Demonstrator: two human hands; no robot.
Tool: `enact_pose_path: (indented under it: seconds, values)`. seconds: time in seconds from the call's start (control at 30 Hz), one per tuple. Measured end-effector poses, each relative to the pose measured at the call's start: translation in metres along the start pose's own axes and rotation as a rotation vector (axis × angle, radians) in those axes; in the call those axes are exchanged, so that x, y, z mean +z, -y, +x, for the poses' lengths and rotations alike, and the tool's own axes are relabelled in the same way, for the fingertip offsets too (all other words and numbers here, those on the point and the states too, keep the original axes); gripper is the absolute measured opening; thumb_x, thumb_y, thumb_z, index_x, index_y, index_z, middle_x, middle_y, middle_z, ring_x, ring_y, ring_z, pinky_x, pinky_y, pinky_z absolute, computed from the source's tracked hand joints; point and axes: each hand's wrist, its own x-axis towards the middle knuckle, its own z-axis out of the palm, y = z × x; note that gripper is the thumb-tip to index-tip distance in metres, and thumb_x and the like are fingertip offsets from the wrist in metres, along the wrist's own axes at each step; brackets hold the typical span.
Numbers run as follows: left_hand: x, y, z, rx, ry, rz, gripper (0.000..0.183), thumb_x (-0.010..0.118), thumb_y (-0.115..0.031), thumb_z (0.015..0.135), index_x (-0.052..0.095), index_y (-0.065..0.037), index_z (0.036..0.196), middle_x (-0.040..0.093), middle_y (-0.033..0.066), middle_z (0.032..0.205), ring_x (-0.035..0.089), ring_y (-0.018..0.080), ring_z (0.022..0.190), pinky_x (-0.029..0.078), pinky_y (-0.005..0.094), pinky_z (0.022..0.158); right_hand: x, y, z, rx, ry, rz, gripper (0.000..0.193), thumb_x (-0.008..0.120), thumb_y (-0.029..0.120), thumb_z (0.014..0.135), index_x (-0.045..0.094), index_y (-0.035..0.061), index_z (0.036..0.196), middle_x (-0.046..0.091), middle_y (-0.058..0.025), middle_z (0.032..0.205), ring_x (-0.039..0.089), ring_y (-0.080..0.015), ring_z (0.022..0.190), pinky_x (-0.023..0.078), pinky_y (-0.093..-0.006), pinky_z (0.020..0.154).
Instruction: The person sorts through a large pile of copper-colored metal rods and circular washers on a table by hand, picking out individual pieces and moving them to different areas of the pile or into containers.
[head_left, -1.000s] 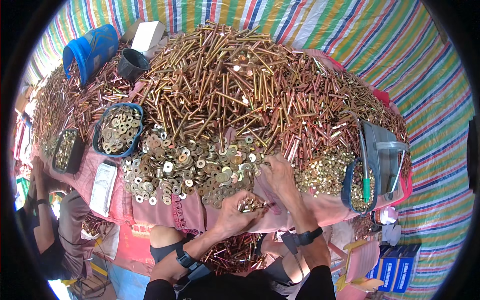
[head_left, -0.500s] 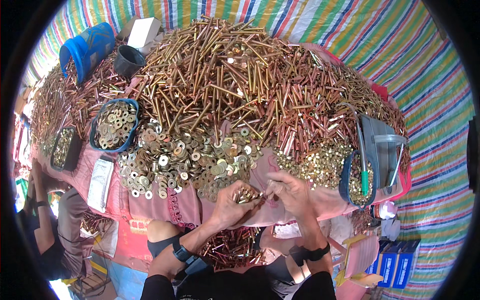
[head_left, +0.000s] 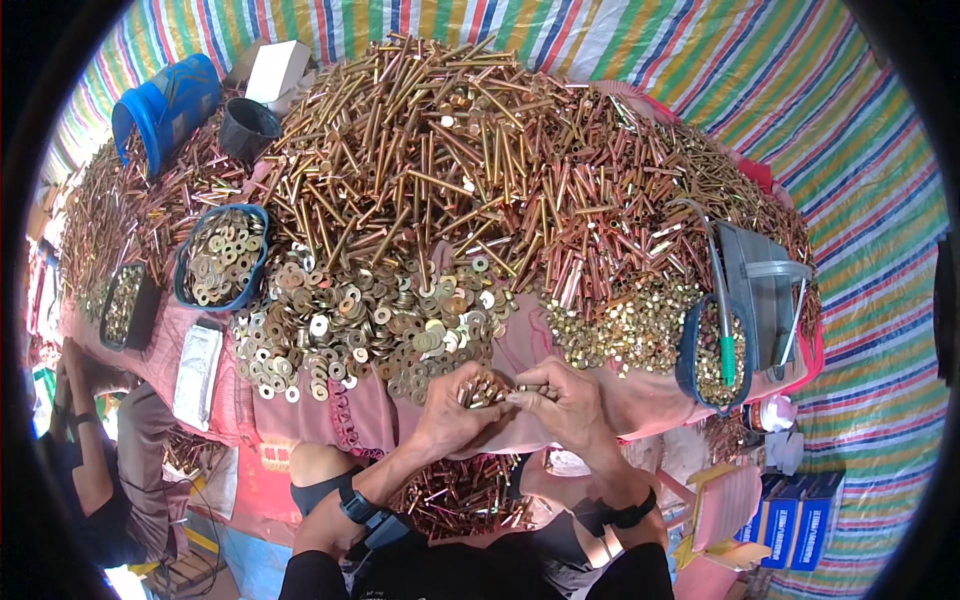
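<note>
I see the left hand [head_left: 452, 408] curled closed around a bundle of bolts [head_left: 484, 391] above the near side of the pink cloth [head_left: 640, 402]. The right hand [head_left: 566, 403] pinches a small metal piece [head_left: 533, 388], its kind unclear to me, just right of them. Washers [head_left: 340, 312] lie beyond to the left, nuts [head_left: 620, 332] to the right. I judge this fingertip work at the bolt ends, calling for a steady left grip and careful right-hand alignment.
</note>
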Motion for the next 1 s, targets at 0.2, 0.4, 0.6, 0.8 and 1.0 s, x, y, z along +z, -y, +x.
enact_pose_path:
  seconds: [0.2,0.4,0.6,0.8,1.0]
  values:
    - [0.0,-0.004,0.0,-0.031,0.002,-0.025,0.023,0.08,0.004,0.085,0.069,0.0,0.105,0.075,0.0057,0.094,0.067,0.0086,0.086,0.058,0.0276,0.077,0.006,-0.002,-0.004,0.044,-0.034,0.052,0.021,0.084,0.006,0.09,0.064,0.0024,0.094,0.063,0.0037,0.079,0.051,-0.0019,0.069,0.042,-0.022,0.058]
    - [-0.001,-0.006,-0.001,-0.006,0.019,0.046,0.023,0.081,0.003,0.086,0.069,-0.001,0.104,0.075,0.0051,0.094,0.067,0.008,0.087,0.057,0.0271,0.076,0.008,0.01,-0.007,0.115,-0.069,0.023,0.021,0.086,0.009,0.087,0.068,0.0018,0.095,0.069,-0.0021,0.083,0.061,-0.0071,0.07,0.05,-0.0271,0.06]
    - [-0.001,-0.007,0.0,-0.003,0.02,0.04,0.022,0.081,0.002,0.087,0.069,-0.001,0.105,0.075,0.0044,0.092,0.067,0.0077,0.087,0.057,0.027,0.076,0.001,0.012,-0.002,-0.118,-0.048,-0.191,0.018,0.082,0.007,0.088,0.071,0.0004,0.101,0.07,-0.0089,0.089,0.068,-0.0188,0.074,0.053,-0.0316,0.065]
    - [-0.001,-0.008,-0.002,-0.032,0.019,0.016,0.022,0.08,0.003,0.087,0.069,-0.001,0.106,0.075,0.0049,0.093,0.068,0.0085,0.087,0.058,0.0275,0.076,0.003,0.009,-0.006,-0.176,-0.079,-0.097,0.02,0.079,0.008,0.09,0.073,0.0,0.108,0.071,-0.0117,0.094,0.069,-0.022,0.078,0.054,-0.0328,0.066]
    - [-0.002,-0.01,0.0,0.002,0.04,0.037,0.024,0.079,0.004,0.087,0.068,0.0,0.107,0.075,0.0055,0.094,0.068,0.0089,0.087,0.058,0.0272,0.079,0.007,0.001,-0.008,-0.157,-0.115,-0.053,0.02,0.081,0.01,0.09,0.073,-0.0014,0.104,0.072,-0.0111,0.092,0.068,-0.0183,0.075,0.054,-0.0308,0.066]
